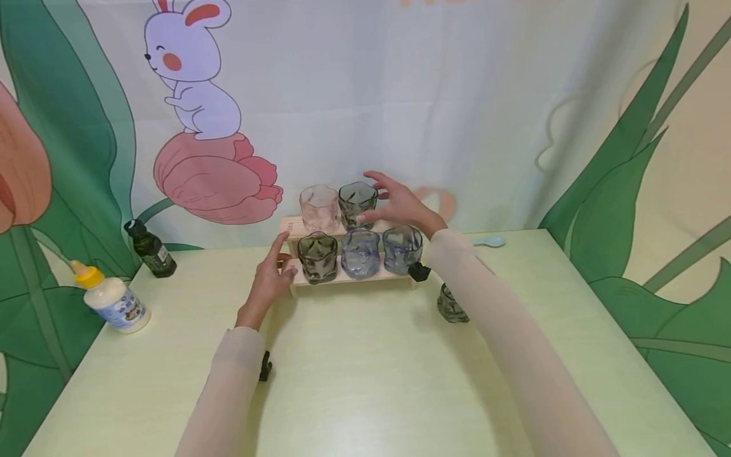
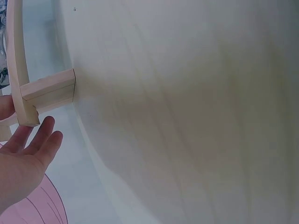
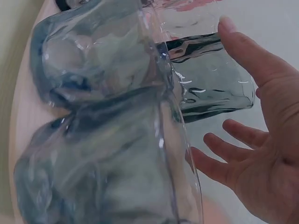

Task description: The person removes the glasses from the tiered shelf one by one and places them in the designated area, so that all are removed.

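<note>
Two rows of wavy glass cups stand on a two-step wooden rack (image 1: 365, 277). My right hand (image 1: 401, 206) is beside the dark grey cup (image 1: 358, 206) on the upper step, thumb and fingers spread; in the right wrist view, a gap shows between the fingers (image 3: 217, 163) and that cup. A pale pink cup (image 1: 319, 208) is to its left. On the lower step are an olive-dark cup (image 1: 318, 258), a blue cup (image 1: 361, 254) and a grey-blue cup (image 1: 403, 249). My left hand (image 1: 270, 279) is at the rack's left end, its fingers loosely extended around the board end.
Another dark cup (image 1: 451, 304) stands on the table (image 1: 354, 381), partly behind the right sleeve. A light blue spoon (image 1: 490, 242) lies at the back right. At the left are a dark green bottle (image 1: 151, 249) and a white bottle with yellow cap (image 1: 117, 303). A printed curtain (image 1: 485, 127) hangs behind.
</note>
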`<control>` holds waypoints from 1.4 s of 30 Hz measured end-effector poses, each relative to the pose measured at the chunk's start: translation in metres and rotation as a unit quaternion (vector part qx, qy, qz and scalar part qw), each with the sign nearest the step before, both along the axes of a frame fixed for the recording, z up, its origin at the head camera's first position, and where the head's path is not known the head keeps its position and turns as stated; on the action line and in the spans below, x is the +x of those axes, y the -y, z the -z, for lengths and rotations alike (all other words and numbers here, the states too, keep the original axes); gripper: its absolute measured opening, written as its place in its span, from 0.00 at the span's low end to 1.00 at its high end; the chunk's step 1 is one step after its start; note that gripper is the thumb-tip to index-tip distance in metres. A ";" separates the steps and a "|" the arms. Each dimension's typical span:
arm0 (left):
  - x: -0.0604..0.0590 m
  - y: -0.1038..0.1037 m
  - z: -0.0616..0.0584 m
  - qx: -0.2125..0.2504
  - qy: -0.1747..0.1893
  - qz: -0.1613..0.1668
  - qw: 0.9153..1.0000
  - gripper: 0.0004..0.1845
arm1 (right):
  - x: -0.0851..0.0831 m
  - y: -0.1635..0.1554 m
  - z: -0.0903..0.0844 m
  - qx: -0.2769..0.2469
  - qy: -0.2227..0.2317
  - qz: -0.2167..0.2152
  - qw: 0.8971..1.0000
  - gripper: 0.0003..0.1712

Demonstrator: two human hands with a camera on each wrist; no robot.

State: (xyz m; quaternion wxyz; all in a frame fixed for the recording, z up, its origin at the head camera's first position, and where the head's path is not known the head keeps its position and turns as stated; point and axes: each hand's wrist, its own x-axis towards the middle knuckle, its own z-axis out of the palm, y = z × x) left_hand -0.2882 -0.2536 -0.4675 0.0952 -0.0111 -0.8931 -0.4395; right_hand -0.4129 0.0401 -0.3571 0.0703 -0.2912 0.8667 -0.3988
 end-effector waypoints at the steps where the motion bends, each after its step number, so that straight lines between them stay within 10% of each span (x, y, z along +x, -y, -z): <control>1: 0.000 0.000 0.000 0.000 -0.001 0.000 1.000 0.45 | -0.001 0.002 0.000 0.001 0.002 0.002 1.000 0.58; 42: 0.000 0.000 0.000 -0.005 0.010 -0.010 1.000 0.45 | -0.007 0.031 0.007 0.026 -0.021 0.018 0.999 0.52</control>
